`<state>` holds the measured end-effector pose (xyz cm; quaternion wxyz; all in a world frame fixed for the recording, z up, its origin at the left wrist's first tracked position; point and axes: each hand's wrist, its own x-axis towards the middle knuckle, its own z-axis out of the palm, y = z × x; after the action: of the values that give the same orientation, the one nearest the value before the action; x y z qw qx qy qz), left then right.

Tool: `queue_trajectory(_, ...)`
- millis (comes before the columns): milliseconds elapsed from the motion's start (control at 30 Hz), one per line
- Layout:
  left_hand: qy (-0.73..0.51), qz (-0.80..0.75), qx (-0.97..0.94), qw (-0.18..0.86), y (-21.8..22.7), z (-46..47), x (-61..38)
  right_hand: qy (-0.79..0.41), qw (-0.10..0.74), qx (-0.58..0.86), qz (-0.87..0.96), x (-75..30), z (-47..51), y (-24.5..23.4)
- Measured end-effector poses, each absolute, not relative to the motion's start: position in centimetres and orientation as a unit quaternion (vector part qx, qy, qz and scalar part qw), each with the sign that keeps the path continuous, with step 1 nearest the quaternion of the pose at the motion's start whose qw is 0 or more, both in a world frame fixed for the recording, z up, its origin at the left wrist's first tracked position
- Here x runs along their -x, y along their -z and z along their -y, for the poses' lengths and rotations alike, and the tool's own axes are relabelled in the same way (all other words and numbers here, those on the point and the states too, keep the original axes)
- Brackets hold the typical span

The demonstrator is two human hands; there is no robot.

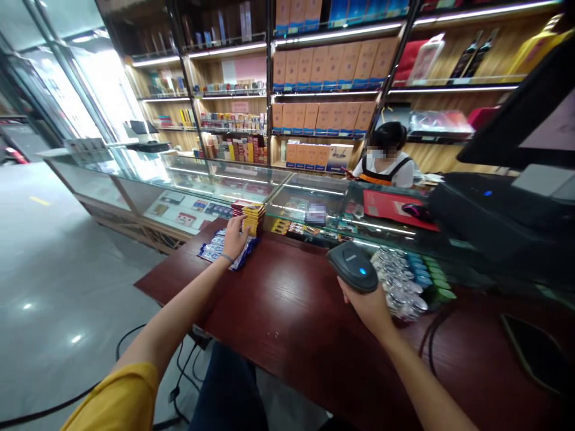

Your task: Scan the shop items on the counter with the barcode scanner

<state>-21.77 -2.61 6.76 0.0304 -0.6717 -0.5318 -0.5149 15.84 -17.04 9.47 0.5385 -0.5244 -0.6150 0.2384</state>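
Note:
My right hand [369, 302] is wrapped round the handle of a black barcode scanner [353, 265], which shows a lit blue light on top. On the far left of the dark red wooden table, my left hand [234, 238] has its fingertips on a small stack of yellow and red packets [253, 219]. The fingers look closed at the stack's near side, though their tips are partly hidden. Blue and white packets [213, 246] lie beneath and beside this hand. To the right of the scanner stand rows of cans with silver tops [399, 281].
Green [439, 278] and blue cans [418, 269] stand beside the silver ones. A phone [534, 350] lies at the table's right. Behind runs a glass display counter [287, 194] with a red mat [390, 206] and mouse. A person [390, 158] sits behind it. Cables [179, 377] hang below.

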Motion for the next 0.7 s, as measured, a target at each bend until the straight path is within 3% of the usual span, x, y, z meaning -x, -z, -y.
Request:
queue_trajectory(467,0.277,0.593,0.742,0.146,-9.1,-3.3,23.0,-0.31,0.507,0.512,0.62,-12.2,14.2,-9.4)
queue_trajectory(700,0.286,0.546,0.773,0.151,-9.4,-3.0,23.9,-0.311,0.507,0.511,0.62,-12.4,14.0,-9.0)
